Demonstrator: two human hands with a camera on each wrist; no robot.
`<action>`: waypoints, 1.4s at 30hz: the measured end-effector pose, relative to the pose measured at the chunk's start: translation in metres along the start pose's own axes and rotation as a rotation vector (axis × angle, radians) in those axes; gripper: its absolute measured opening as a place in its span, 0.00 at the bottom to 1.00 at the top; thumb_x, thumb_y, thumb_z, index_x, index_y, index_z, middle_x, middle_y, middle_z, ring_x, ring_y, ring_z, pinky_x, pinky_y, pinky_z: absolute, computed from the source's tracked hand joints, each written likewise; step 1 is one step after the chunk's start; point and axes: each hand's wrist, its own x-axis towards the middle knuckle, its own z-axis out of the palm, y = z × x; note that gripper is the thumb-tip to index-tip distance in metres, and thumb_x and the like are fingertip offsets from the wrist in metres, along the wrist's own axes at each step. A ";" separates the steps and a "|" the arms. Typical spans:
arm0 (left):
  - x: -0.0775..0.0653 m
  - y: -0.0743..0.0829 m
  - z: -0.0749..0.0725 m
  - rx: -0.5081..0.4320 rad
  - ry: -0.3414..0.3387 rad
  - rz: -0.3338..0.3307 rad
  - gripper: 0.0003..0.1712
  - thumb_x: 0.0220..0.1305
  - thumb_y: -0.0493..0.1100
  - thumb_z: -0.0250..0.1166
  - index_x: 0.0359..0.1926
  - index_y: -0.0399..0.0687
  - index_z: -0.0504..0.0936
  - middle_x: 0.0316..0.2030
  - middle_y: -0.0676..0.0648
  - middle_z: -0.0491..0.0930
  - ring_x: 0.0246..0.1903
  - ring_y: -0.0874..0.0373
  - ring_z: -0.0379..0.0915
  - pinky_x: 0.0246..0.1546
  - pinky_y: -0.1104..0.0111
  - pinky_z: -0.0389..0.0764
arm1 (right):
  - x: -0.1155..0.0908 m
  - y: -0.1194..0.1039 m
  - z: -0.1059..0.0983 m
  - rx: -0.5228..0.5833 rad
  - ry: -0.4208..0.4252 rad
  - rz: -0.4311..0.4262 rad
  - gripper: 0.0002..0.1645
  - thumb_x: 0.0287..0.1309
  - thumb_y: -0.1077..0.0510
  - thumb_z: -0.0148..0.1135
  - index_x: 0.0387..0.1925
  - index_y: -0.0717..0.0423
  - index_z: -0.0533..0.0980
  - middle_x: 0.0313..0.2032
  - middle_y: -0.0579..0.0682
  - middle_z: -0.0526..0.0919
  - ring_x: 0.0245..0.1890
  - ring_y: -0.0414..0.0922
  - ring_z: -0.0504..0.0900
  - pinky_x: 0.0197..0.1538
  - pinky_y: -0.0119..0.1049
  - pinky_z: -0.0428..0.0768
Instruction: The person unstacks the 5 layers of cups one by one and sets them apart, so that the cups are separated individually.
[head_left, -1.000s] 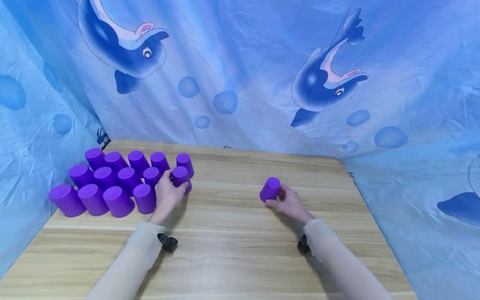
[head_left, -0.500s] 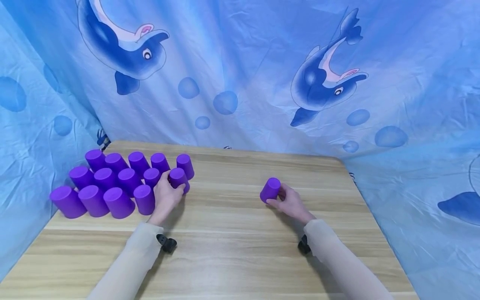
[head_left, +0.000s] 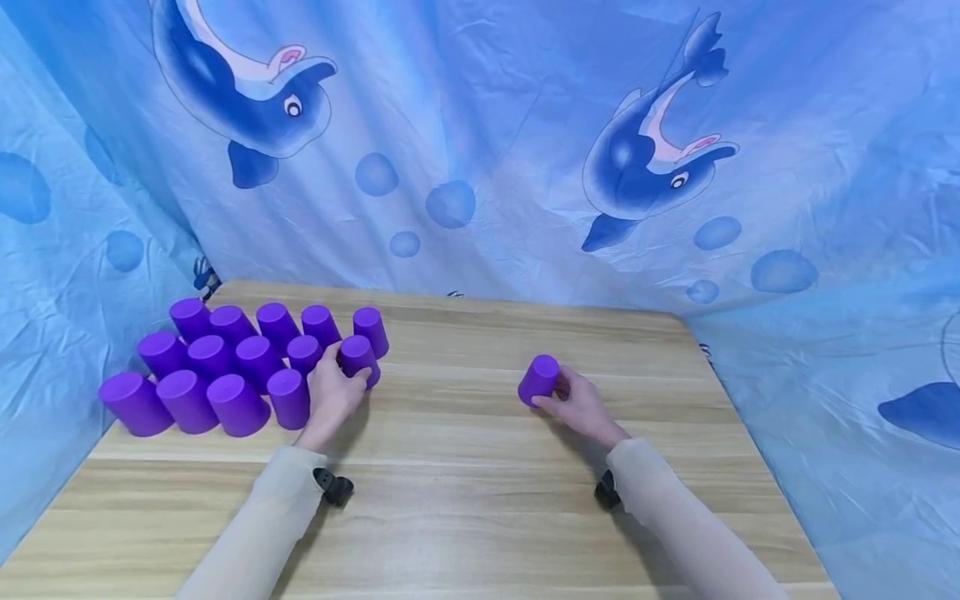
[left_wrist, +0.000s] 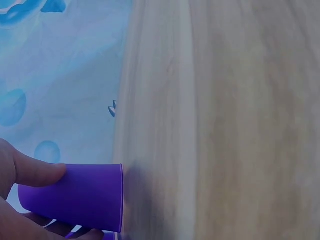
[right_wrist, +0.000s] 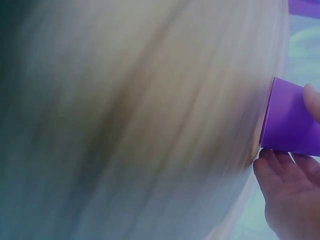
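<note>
In the head view, an upside-down purple cup (head_left: 358,362) sits at the right end of the middle row, gripped by my left hand (head_left: 334,390). The left wrist view shows the thumb (left_wrist: 40,173) along that cup's side and fingers under the other side. Apart from the group, right of the table's middle, my right hand (head_left: 582,408) holds another upside-down purple cup (head_left: 538,381). In the right wrist view its rim lies close to the wood, with the thumb on one side of the cup (right_wrist: 290,117) and the fingers on the other.
Several more upside-down purple cups (head_left: 235,406) stand in three rows at the left of the wooden table (head_left: 450,500). One cup (head_left: 371,331) stands just behind the left-held one. A blue dolphin-print curtain (head_left: 480,150) surrounds the table's back and sides.
Over the past second, my left hand and its cup have shifted slightly down and left, then stayed there. The right hand and its cup have hardly moved.
</note>
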 end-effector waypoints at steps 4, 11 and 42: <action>0.002 -0.001 -0.002 0.015 -0.008 0.008 0.36 0.55 0.38 0.69 0.64 0.35 0.66 0.54 0.31 0.74 0.56 0.35 0.66 0.58 0.49 0.65 | 0.001 -0.011 0.008 -0.042 -0.010 -0.003 0.32 0.50 0.58 0.73 0.55 0.64 0.71 0.49 0.58 0.80 0.49 0.53 0.79 0.53 0.44 0.77; 0.005 -0.003 -0.003 0.027 -0.026 0.022 0.36 0.56 0.39 0.70 0.64 0.37 0.67 0.55 0.32 0.74 0.56 0.37 0.67 0.58 0.50 0.66 | 0.009 -0.034 0.036 -0.067 -0.092 -0.011 0.34 0.50 0.56 0.73 0.57 0.61 0.71 0.49 0.56 0.80 0.49 0.51 0.79 0.53 0.43 0.77; 0.006 -0.005 -0.011 0.054 -0.066 0.035 0.38 0.57 0.40 0.70 0.66 0.35 0.65 0.55 0.30 0.72 0.55 0.36 0.68 0.57 0.49 0.69 | 0.026 -0.122 0.162 -0.091 -0.335 -0.100 0.41 0.49 0.52 0.73 0.63 0.59 0.67 0.54 0.50 0.77 0.51 0.40 0.76 0.55 0.31 0.73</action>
